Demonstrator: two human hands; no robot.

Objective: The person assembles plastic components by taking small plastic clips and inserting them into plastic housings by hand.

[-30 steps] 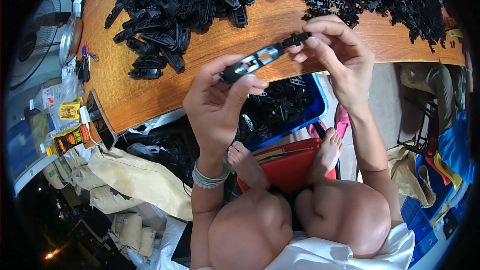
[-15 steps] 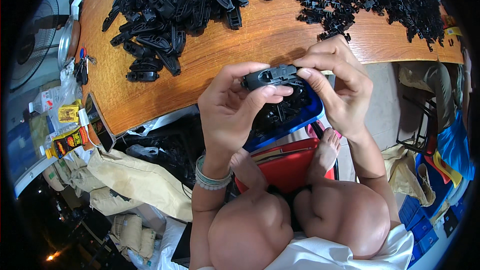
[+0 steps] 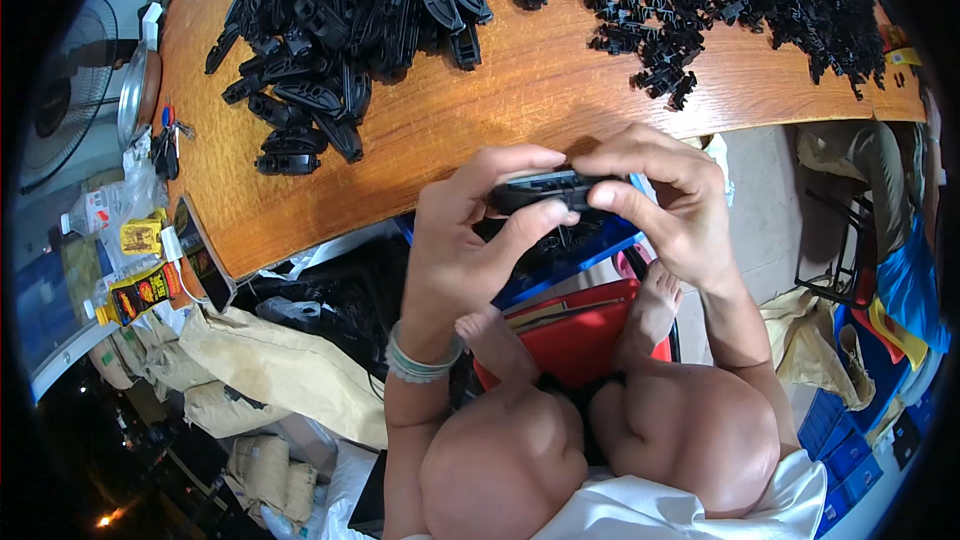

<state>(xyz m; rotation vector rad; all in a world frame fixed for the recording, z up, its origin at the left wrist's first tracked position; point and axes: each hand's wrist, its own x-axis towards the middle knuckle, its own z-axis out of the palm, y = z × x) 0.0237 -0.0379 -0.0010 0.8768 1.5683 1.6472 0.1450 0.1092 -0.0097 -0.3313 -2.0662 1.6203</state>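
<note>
Just past the table's near edge, a long black plastic part (image 3: 535, 190) with rounded ends is held level between my two hands. My left hand (image 3: 460, 240) grips its left end, thumb below and index finger along the top. At the other end, the thumb and fingers of my right hand (image 3: 675, 205) pinch the part and partly cover it. Whether a smaller piece sits in those right fingertips is hidden. Under my hands is a blue bin (image 3: 570, 268) with black pieces in it.
On the wooden table (image 3: 520, 90) lie a heap of similar black parts (image 3: 340, 30) at left and a heap of small black clips (image 3: 750, 0) at right. A red seat or box (image 3: 570, 340) is between my feet. A phone (image 3: 208, 260) and packets line the left edge.
Both hands have come slightly nearer to me with the black part. The part has turned, so its side faces up more instead of its recessed face.
</note>
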